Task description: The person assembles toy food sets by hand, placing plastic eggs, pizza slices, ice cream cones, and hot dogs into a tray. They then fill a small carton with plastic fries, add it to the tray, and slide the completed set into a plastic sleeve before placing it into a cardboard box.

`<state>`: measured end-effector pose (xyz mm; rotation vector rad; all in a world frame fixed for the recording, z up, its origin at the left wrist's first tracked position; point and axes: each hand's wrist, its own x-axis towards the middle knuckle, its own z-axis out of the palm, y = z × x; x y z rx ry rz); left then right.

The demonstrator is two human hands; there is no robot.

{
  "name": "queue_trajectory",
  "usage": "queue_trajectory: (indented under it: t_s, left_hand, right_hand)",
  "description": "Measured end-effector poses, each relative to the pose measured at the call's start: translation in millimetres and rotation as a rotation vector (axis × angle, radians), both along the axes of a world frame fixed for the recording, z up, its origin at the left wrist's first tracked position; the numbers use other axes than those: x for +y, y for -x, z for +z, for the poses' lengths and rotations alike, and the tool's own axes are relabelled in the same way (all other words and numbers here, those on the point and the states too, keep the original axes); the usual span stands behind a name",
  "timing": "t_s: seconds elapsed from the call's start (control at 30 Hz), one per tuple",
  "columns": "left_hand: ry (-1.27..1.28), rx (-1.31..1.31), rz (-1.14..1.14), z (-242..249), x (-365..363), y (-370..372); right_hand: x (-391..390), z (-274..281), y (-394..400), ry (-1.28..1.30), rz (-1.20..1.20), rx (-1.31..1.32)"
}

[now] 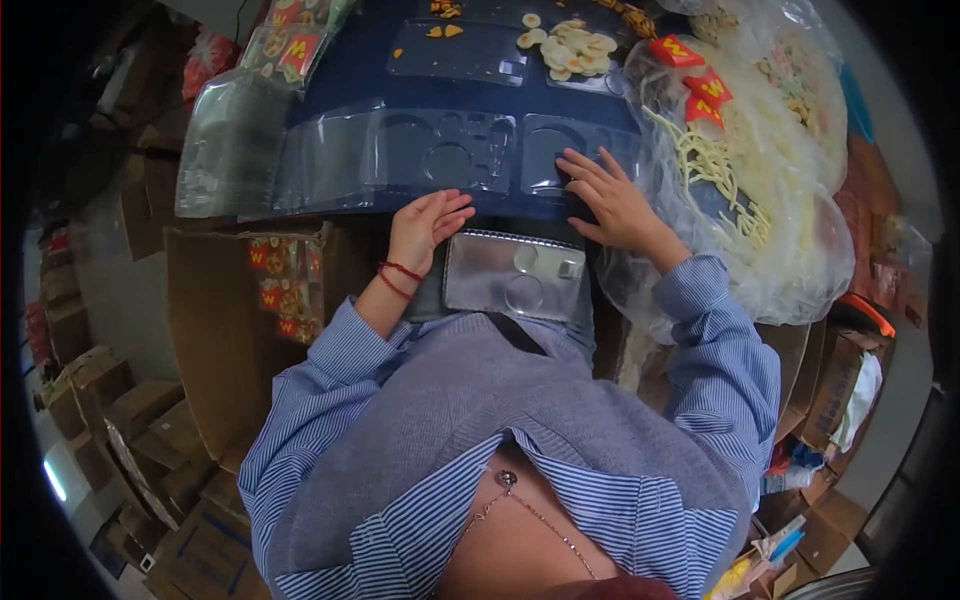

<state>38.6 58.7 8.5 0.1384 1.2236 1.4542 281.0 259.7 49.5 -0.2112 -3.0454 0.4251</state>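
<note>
My right hand (614, 205) lies with fingers spread at the right edge of a clear plastic blister tray (540, 165) on the blue tabletop. My left hand (428, 226), a red string bracelet on its wrist, is at the table's front edge with its fingers stretched out and nothing seen in them. Another clear blister tray (400, 150) with round moulded hollows lies just beyond it. On my lap, below both hands, rests a stack of clear trays (475, 275).
A tall stack of clear trays (228, 140) stands at the table's left end. Pale round toy slices (580, 50) lie at the back. To the right, a plastic bag holds noodle-like strands (705, 160) and red packets (708, 90). A cardboard box (220, 310) stands at left.
</note>
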Motion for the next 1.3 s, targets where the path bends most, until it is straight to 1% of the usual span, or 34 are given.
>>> queue_trajectory:
  t_s: [0.07, 0.1, 0.17, 0.2, 0.27, 0.33, 0.37, 0.43, 0.47, 0.5, 0.53, 0.57, 0.6, 0.63, 0.67, 0.7, 0.73, 0.77, 0.8, 0.83, 0.87, 0.93, 0.97, 1.03, 1.07, 1.1, 1.13, 1.17, 1.2, 1.27, 1.3]
  left_hand:
    - [0.069, 0.021, -0.045, 1, 1, 4]
    - [0.068, 0.013, -0.049, 2, 0, 4]
    - [0.093, 0.049, -0.081, 5, 0, 4]
    - [0.091, 0.049, -0.079, 5, 1, 5]
    - [0.105, 0.034, -0.087, 5, 1, 6]
    - [0.117, 0.028, -0.09, 5, 0, 6]
    - [0.124, 0.027, -0.096, 5, 0, 7]
    - [0.135, -0.008, -0.099, 7, -5, 9]
    - [0.145, -0.052, -0.105, 7, -7, 11]
    - [0.143, -0.051, -0.102, 12, -8, 14]
    - [0.186, -0.174, -0.23, 24, -8, 20]
    - [0.231, -0.299, -0.362, 37, -5, 23]
    - [0.235, -0.304, -0.365, 53, 8, 26]
    - [0.161, -0.087, -0.556, 72, 32, 30]
    - [0.082, 0.134, -0.743, 87, 60, 36]
    - [-0.032, 0.352, -0.843, 90, 95, 46]
    - [-0.139, 0.545, -0.832, 83, 132, 53]
    - [-0.199, 0.872, -0.8, 69, 174, 65]
    - [-0.179, 1.294, -0.762, 54, 213, 75]
    - [-0.28, 1.815, -0.564, 24, 248, 87]
    - [-0.289, 1.807, -0.573, 20, 250, 84]
    - [-0.322, 1.751, -0.579, 14, 270, 83]
    - [-0.333, 1.724, -0.58, 11, 274, 82]
    - [-0.348, 1.666, -0.589, 3, 276, 80]
    - [-0.358, 1.641, -0.593, 0, 277, 81]
    - [-0.369, 1.62, -0.594, 2, 277, 82]
    - [-0.378, 1.6, -0.592, 4, 277, 81]
    - [-0.384, 1.58, -0.586, 4, 275, 80]
    - [-0.386, 1.561, -0.577, 7, 272, 78]
    - [-0.394, 1.529, -0.555, 14, 272, 71]
    - [-0.401, 1.513, -0.546, 19, 270, 66]
  right_hand:
    - [2, 1, 3, 0.055, -0.031, 0.06]
    - [4, 2, 6, 0.053, -0.035, 0.053]
    - [14, 5, 14, 0.176, -0.073, 0.088]
    - [25, 6, 22, 0.174, -0.071, 0.087]
    - [60, 7, 45, 0.115, -0.244, 0.291]
    - [103, -6, 76, -0.051, -0.382, 0.401]
    - [121, -15, 86, -0.048, -0.379, 0.403]
    - [142, -31, 100, -0.146, -0.463, 0.282]
    - [146, -35, 100, -0.146, -0.461, 0.287]
    - [149, -37, 100, -0.229, -0.37, 0.318]
    - [153, -37, 99, -0.312, -0.28, 0.346]
    - [156, -38, 96, -0.312, -0.281, 0.343]
    - [158, -40, 93, -0.314, -0.225, 0.363]
    - [158, -41, 90, -0.316, -0.169, 0.383]
    - [154, -36, 87, -0.312, -0.174, 0.378]
    - [147, -25, 84, -0.101, -0.327, 0.32]
    - [142, -17, 80, 0.107, -0.478, 0.258]
    - [141, -14, 75, 0.104, -0.486, 0.251]
    - [140, -13, 71, 0.201, -0.513, 0.341]
    - [138, -12, 66, 0.299, -0.54, 0.432]
    - [132, -7, 57, 0.298, -0.552, 0.427]
    - [112, 7, 34, 0.335, -0.475, 0.377]
    - [103, 9, 25, 0.335, -0.479, 0.372]
    - [85, 4, 9, 0.375, -0.522, 0.1]
    - [78, -11, 6, 0.307, -0.537, 0.126]
    - [73, -15, 8, 0.308, -0.54, 0.127]
    - [68, -17, 10, 0.219, -0.567, 0.14]
    - [63, -19, 13, 0.13, -0.587, 0.151]
    - [59, -19, 15, 0.13, -0.579, 0.152]
    - [52, -18, 20, -0.059, -0.557, 0.209]
    - [49, -19, 21, -0.061, -0.551, 0.215]
